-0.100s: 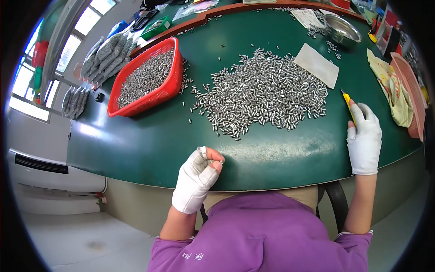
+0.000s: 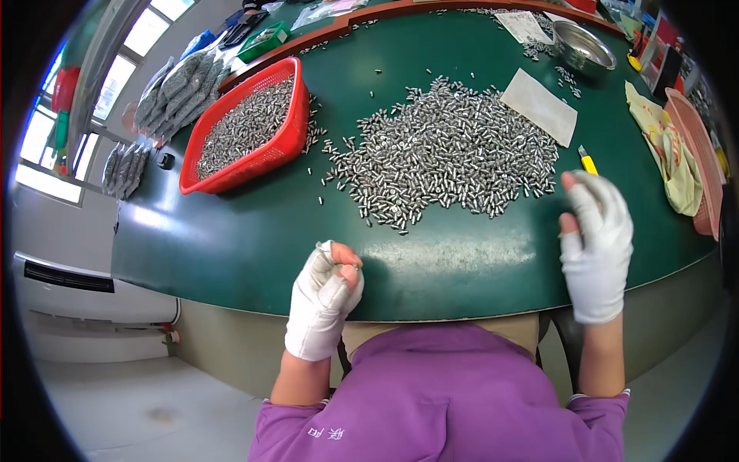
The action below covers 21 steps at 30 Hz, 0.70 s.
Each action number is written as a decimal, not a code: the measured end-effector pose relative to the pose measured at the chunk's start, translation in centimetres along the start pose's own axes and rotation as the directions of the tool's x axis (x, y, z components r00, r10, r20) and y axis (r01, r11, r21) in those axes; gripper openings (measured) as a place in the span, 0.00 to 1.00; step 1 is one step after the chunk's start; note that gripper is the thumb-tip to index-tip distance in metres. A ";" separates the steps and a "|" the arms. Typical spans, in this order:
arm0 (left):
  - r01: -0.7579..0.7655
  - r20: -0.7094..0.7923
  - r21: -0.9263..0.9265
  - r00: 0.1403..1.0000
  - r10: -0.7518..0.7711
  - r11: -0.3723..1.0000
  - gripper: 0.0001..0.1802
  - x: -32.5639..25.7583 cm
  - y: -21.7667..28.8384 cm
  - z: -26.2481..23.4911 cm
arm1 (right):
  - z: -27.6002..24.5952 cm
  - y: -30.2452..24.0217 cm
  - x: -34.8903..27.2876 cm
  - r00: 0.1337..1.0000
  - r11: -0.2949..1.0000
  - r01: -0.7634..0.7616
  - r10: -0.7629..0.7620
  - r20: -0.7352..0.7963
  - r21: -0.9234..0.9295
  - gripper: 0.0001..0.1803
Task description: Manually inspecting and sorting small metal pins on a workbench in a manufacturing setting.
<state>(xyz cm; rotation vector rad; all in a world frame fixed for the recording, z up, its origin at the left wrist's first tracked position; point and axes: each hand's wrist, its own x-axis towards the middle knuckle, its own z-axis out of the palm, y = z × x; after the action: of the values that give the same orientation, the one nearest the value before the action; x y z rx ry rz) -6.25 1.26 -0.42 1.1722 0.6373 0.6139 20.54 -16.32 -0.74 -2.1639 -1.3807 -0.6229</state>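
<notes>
the left hand (image 2: 323,296), white-gloved with bare fingertips, has stayed balled in a fist at the near table (image 2: 254,231) edge (whether it grips anything, i cannot tell), while the right hand (image 2: 596,242) has lifted, fingers spread and empty, just short of a yellow knife (image 2: 588,162); beyond a bare green strip lies the heap of small shiny metal pins (image 2: 446,158), and further left a red mesh basket (image 2: 250,135) full of them

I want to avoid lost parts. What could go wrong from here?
1. The pile of small metal pins spreads toward the table front edge; a sweep of the right hand might push some off.
2. The left hand, closed at the edge, could drop pins.
</notes>
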 end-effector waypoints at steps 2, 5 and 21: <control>-0.086 -0.051 -0.104 0.995 0.081 0.991 0.13 -0.2 0.8 -0.4 | 0.1 -4.4 -0.2 0.972 0.933 0.127 -0.185 0.147 0.337 0.28; -0.224 -0.050 -0.309 0.974 0.220 0.924 0.09 -0.3 2.5 -1.2 | 1.5 -9.3 -0.5 0.886 0.762 0.068 -0.343 0.312 0.644 0.29; -0.085 0.063 -0.433 0.990 0.124 0.898 0.14 -1.5 2.8 -0.7 | 4.7 -9.7 5.5 0.935 0.746 0.198 -0.338 0.105 0.636 0.05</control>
<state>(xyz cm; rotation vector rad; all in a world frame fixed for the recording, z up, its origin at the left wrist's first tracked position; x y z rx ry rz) -8.05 1.32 2.29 0.8153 0.3376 0.7457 14.24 -6.04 0.60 -1.5354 -1.7336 0.0065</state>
